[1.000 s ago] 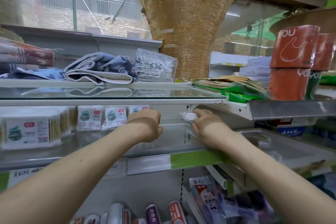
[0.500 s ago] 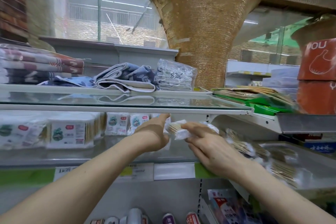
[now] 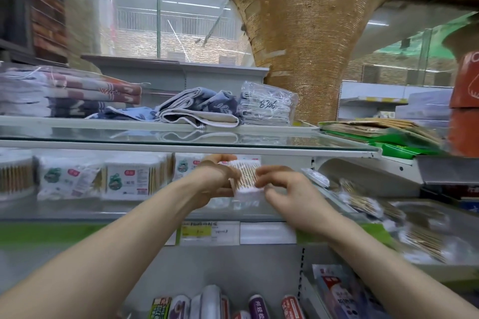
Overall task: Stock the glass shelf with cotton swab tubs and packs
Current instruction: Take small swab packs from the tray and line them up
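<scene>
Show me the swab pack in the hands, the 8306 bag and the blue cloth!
swab pack (image 3: 246,177), head view, on its wooden sticks.
8306 bag (image 3: 268,104), head view, on the handwritten number.
blue cloth (image 3: 221,106), head view, on its dark fold.

You are viewing: two hands (left hand (image 3: 216,181), right hand (image 3: 283,190)), one gripped swab pack (image 3: 246,176), three labelled packs (image 3: 129,177), one tub (image 3: 15,176).
</scene>
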{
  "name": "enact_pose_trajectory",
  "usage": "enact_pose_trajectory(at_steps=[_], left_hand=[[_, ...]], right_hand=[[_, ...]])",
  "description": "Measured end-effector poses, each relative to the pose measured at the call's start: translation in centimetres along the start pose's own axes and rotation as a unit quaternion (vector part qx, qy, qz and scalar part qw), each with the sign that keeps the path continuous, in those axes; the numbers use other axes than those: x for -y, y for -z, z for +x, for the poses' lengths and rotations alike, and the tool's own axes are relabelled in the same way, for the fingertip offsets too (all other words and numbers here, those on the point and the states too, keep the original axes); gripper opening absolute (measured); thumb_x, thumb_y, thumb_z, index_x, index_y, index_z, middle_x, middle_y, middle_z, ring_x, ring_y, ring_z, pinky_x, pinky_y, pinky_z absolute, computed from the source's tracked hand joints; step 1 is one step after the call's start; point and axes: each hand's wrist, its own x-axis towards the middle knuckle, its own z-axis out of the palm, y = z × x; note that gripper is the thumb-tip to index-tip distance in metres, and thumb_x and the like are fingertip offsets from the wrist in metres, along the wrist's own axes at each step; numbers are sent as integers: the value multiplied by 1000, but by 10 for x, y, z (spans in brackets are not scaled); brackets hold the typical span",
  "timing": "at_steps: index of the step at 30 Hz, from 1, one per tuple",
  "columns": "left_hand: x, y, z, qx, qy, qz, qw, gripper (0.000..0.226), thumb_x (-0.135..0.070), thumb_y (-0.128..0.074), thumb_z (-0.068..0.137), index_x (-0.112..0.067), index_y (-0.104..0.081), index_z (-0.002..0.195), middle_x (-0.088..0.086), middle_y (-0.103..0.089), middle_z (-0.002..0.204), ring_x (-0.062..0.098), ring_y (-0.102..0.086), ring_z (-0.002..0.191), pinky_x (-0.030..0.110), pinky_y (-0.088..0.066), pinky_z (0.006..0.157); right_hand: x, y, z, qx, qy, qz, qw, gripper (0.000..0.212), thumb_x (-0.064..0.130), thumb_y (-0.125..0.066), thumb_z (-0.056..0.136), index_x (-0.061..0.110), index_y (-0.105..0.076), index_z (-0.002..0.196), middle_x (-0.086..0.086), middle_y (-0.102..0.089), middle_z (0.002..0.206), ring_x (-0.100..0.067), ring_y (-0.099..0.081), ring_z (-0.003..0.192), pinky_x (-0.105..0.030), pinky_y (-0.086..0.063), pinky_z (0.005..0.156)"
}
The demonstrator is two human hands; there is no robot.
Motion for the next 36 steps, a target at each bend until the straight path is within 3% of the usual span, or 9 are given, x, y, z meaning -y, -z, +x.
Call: enact_pose_trajectory(at_steps=[4,8,12,14,19,23,27,31,36], left_hand=[[-2,8,-3,2,9,-19,1000,35,7,-53,91,-13,-54,120,11,-68,85,19,-66,63,25,-55,49],[-3,11,-5,9,9,17,1000,28,4,-59,89,-13,-59,111,6,-66,77,14,-59,57,22,-46,46],[-2,13,-7,40,29,51,997,14,-6,-63,90,-9,-60,103,8,-62,86,22,-61,66,35,-57,66],[-2,15,-12,79,50,68,993,16,-9,-63,90,-11,-59,105,12,-66,93,29,-69,76,40,-58,75],[0,20,-7,57,38,39,997,35,0,-66,85,-8,-53,116,17,-69,92,25,-66,68,33,-57,65],[-1,21,-4,23,26,47,998,9,-7,-68,85,-7,-60,88,11,-69,82,21,-63,68,29,-52,66],[-1,18,-1,0,23,7,1000,22,-12,-64,90,-9,-50,107,16,-69,85,26,-66,66,33,-57,57],[-5,14,-6,27,37,-4,999,13,-16,-58,94,-13,-54,106,16,-64,83,26,-63,60,33,-57,58],[-4,17,-7,14,51,-15,999,21,-29,-52,97,-11,-59,91,10,-56,75,22,-59,63,32,-54,61]], right_hand=[[7,-1,12,-22,-132,108,985,27,20,-59,92,24,-57,118,1,-63,111,-11,-62,89,-26,-54,75],[11,-3,17,27,-182,208,961,47,22,-63,90,29,-39,130,0,-64,82,-9,-55,63,-24,-48,56],[14,-8,24,-20,-216,229,949,40,16,-62,91,14,-49,129,-3,-61,80,-11,-54,56,-20,-48,46],[15,-9,26,-38,-239,265,933,34,13,-63,92,9,-50,123,-7,-64,81,-12,-58,55,-21,-53,48],[9,-6,24,-15,-261,297,918,34,21,-66,90,3,-51,116,-10,-71,86,-15,-67,61,-22,-53,52],[7,-3,22,31,-244,240,939,55,16,-68,88,12,-40,135,-7,-72,100,-14,-68,71,-23,-49,59],[11,-9,19,65,-147,66,985,83,9,-66,83,28,-19,149,-2,-55,122,-11,-60,78,-13,-47,63],[5,-19,20,15,-59,-97,993,57,26,-64,86,29,-46,139,5,-36,141,-19,-54,114,-28,-43,98],[2,-22,23,-2,-93,-15,996,21,32,-59,90,24,-67,107,0,-63,102,-19,-59,96,-32,-47,86]])
